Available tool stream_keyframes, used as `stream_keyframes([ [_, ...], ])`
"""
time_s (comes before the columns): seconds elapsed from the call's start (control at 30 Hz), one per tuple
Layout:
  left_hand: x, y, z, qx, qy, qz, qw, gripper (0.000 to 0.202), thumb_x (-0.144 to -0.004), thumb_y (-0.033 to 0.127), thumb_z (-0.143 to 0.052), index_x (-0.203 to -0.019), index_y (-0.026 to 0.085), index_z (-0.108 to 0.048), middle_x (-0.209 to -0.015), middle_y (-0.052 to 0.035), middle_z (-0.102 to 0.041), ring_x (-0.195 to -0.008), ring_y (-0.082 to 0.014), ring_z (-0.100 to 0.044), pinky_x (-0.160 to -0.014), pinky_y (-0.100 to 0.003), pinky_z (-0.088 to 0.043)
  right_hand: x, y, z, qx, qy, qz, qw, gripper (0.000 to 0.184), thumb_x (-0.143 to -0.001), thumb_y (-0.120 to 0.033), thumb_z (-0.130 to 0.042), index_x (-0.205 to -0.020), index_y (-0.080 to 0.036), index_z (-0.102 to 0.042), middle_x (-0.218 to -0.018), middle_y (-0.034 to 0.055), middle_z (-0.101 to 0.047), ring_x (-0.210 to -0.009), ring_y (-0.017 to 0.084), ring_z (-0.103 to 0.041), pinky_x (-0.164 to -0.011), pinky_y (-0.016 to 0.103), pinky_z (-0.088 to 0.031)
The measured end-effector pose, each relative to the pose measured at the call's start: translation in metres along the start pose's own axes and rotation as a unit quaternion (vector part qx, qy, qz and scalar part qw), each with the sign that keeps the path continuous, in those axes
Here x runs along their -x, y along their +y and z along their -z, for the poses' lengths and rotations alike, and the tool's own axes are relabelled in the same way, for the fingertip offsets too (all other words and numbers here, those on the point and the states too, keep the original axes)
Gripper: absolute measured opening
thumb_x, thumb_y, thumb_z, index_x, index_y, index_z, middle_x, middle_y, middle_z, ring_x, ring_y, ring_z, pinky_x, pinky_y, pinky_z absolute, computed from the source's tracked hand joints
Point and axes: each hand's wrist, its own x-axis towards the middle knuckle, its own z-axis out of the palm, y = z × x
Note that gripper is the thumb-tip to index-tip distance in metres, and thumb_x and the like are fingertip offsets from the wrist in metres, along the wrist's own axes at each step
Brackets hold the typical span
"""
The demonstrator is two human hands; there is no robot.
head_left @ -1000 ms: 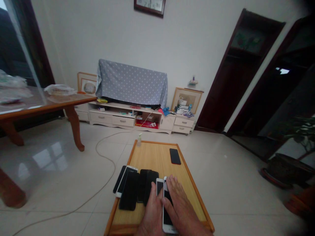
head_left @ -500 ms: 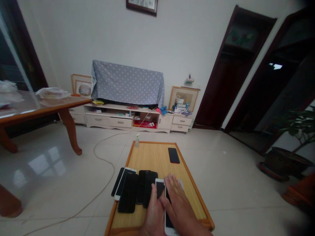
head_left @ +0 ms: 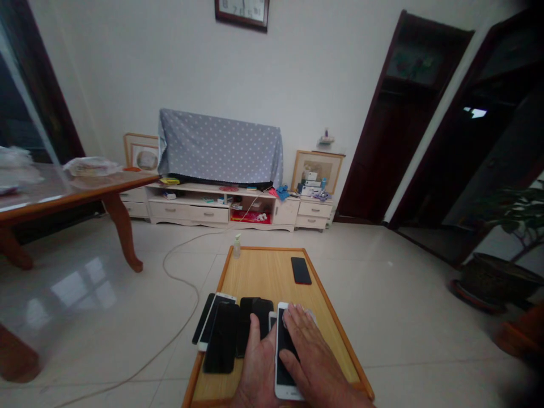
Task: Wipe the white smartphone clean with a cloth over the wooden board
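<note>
A low wooden table (head_left: 263, 272) stands in front of me on the tiled floor. Several phones lie side by side near its front edge, dark ones (head_left: 223, 343) on the left. A white phone (head_left: 284, 356) lies nearest me with my right hand (head_left: 308, 354) flat on it, fingers spread. My left hand (head_left: 258, 368) rests beside it, its fingertips reaching a second white phone (head_left: 272, 321) that is mostly hidden. One black phone (head_left: 301, 270) lies alone at the far right of the table. A small spray bottle (head_left: 237, 246) stands at the far left corner.
A white cable (head_left: 178, 294) trails across the floor on the left. A larger wooden table (head_left: 76, 190) stands at the left. A TV cabinet (head_left: 221, 207) with a covered screen lines the far wall. Dark doorways and a potted plant (head_left: 505, 255) are on the right.
My right hand has slid the white phone slightly leftward, so it now overlaps the other white phone. My left hand has moved forward a little. My view shifted slightly.
</note>
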Motion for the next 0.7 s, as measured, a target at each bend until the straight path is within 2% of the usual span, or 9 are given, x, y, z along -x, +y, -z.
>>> stream_keyframes([
  [0.07, 0.000, 0.007, 0.001, 0.000, 0.000, -0.007, 1.000, 0.080, -0.087, 0.074, -0.031, -0.142, 0.019, -0.047, -0.138, -0.0165, -0.058, -0.132, -0.0330, -0.049, -0.114, -0.051, -0.025, 0.015, 0.003, -0.019, 0.023, 0.022, 0.051, 0.998, 0.080, -0.095, -0.045, -0.056, -0.157, -0.014, -0.015, -0.156, 0.0151, -0.025, -0.143, 0.035, -0.026, -0.112, 0.053, -0.037],
  [0.2, 0.000, 0.012, 0.009, 0.002, 0.010, 0.007, 1.000, 0.074, -0.089, 0.069, -0.033, -0.142, 0.019, -0.048, -0.131, -0.0165, -0.063, -0.125, -0.0331, -0.055, -0.111, -0.053, -0.031, 0.033, -0.008, -0.059, 0.064, 0.077, 0.177, 0.979, 0.066, -0.100, -0.022, -0.050, -0.156, -0.020, -0.017, -0.145, 0.0074, -0.046, -0.134, 0.024, -0.045, -0.107, 0.034, -0.046],
  [0.27, -0.001, 0.008, 0.011, 0.005, 0.019, 0.021, 1.000, 0.075, -0.089, 0.069, -0.034, -0.140, 0.016, -0.050, -0.129, -0.0169, -0.064, -0.125, -0.0328, -0.055, -0.110, -0.051, -0.032, 0.021, -0.014, -0.051, 0.052, 0.045, 0.159, 0.985, 0.067, -0.100, -0.027, -0.050, -0.156, -0.019, -0.016, -0.149, 0.0080, -0.040, -0.138, 0.026, -0.040, -0.110, 0.039, -0.044],
  [0.33, -0.001, 0.001, 0.010, 0.004, 0.018, 0.025, 1.000, 0.080, -0.087, 0.072, -0.032, -0.139, 0.015, -0.051, -0.132, -0.0170, -0.063, -0.130, -0.0322, -0.051, -0.112, -0.049, -0.031, -0.001, -0.015, -0.025, 0.026, 0.000, 0.091, 0.996, 0.074, -0.098, -0.042, -0.052, -0.157, -0.017, -0.015, -0.156, 0.0115, -0.027, -0.143, 0.032, -0.028, -0.112, 0.052, -0.038],
  [0.4, 0.001, -0.002, 0.005, -0.004, 0.005, 0.019, 1.000, 0.083, -0.085, 0.075, -0.030, -0.142, 0.018, -0.048, -0.137, -0.0149, -0.059, -0.135, -0.0315, -0.046, -0.114, -0.048, -0.028, -0.017, -0.010, 0.001, 0.018, -0.010, 0.023, 1.000, 0.071, -0.099, -0.044, -0.048, -0.157, -0.018, -0.015, -0.159, 0.0119, -0.021, -0.146, 0.032, -0.021, -0.114, 0.055, -0.034],
  [0.47, 0.003, -0.001, 0.000, -0.012, -0.007, 0.012, 1.000, 0.082, -0.085, 0.076, -0.030, -0.146, 0.023, -0.043, -0.142, -0.0118, -0.056, -0.139, -0.0308, -0.041, -0.116, -0.048, -0.025, -0.018, -0.006, 0.010, 0.022, -0.004, -0.007, 1.000, 0.072, -0.099, -0.046, -0.047, -0.156, -0.016, -0.016, -0.159, 0.0138, -0.020, -0.146, 0.032, -0.019, -0.113, 0.057, -0.033],
  [0.57, 0.007, 0.007, -0.003, -0.012, -0.007, -0.005, 1.000, 0.081, -0.085, 0.076, -0.030, -0.146, 0.023, -0.042, -0.141, -0.0125, -0.056, -0.137, -0.0315, -0.043, -0.116, -0.049, -0.025, 0.005, -0.006, -0.012, 0.040, 0.020, 0.067, 0.997, 0.079, -0.096, -0.047, -0.054, -0.156, -0.012, -0.017, -0.156, 0.0166, -0.026, -0.144, 0.035, -0.025, -0.111, 0.054, -0.038],
  [0.63, 0.008, 0.011, -0.002, -0.008, 0.017, -0.005, 1.000, 0.080, -0.086, 0.074, -0.030, -0.143, 0.020, -0.046, -0.136, -0.0145, -0.060, -0.132, -0.0322, -0.049, -0.114, -0.049, -0.028, 0.020, -0.014, -0.034, 0.060, 0.064, 0.154, 0.984, 0.067, -0.098, -0.029, -0.052, -0.156, -0.016, -0.019, -0.150, 0.0113, -0.039, -0.141, 0.027, -0.034, -0.110, 0.041, -0.044],
  [0.7, 0.009, 0.011, 0.001, -0.001, 0.053, 0.006, 0.999, 0.077, -0.088, 0.071, -0.032, -0.140, 0.018, -0.049, -0.131, -0.0148, -0.063, -0.128, -0.0323, -0.053, -0.112, -0.049, -0.032, 0.021, -0.023, -0.043, 0.067, 0.074, 0.193, 0.976, 0.064, -0.099, -0.022, -0.050, -0.155, -0.017, -0.021, -0.147, 0.0084, -0.044, -0.139, 0.024, -0.037, -0.109, 0.036, -0.044],
])
